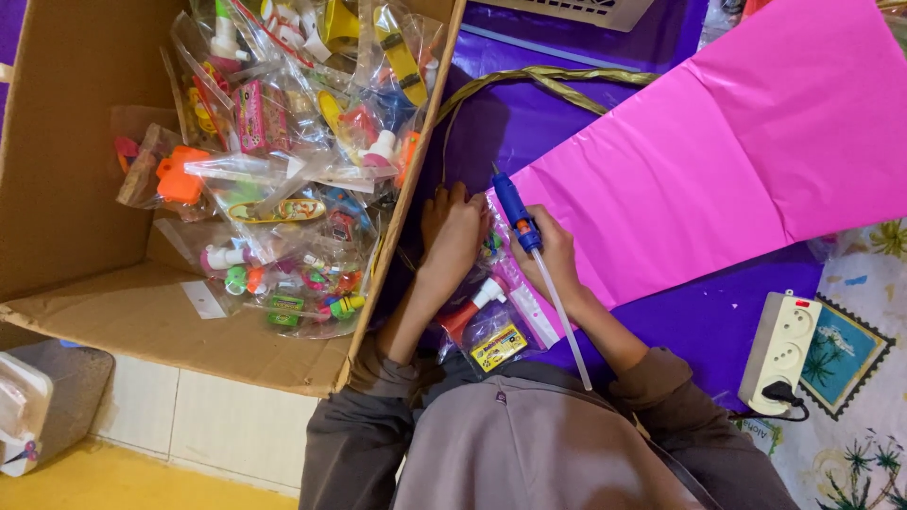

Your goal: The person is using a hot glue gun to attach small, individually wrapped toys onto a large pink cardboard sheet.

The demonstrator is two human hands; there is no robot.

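My right hand [557, 255] grips a blue glue gun [518, 217] with a long clear glue stick [562, 316] sticking out of its back. Its tip points at the near corner of a big pink paper sheet [737, 161]. My left hand [452, 231] presses down on a small clear toy packet [491, 247] beside the gun. Another clear packet with a red and white toy [477, 307] and a yellow card [499, 347] lies by my forearms. Both sleeves are grey-brown.
An open cardboard box [85, 161] at left holds several clear bags of colourful small toys [283, 189]. Purple sheeting [718, 312] covers the surface. A white power strip [782, 349] sits at right. A braided gold cord [548, 80] curves at top. A white container [24, 416] stands bottom left.
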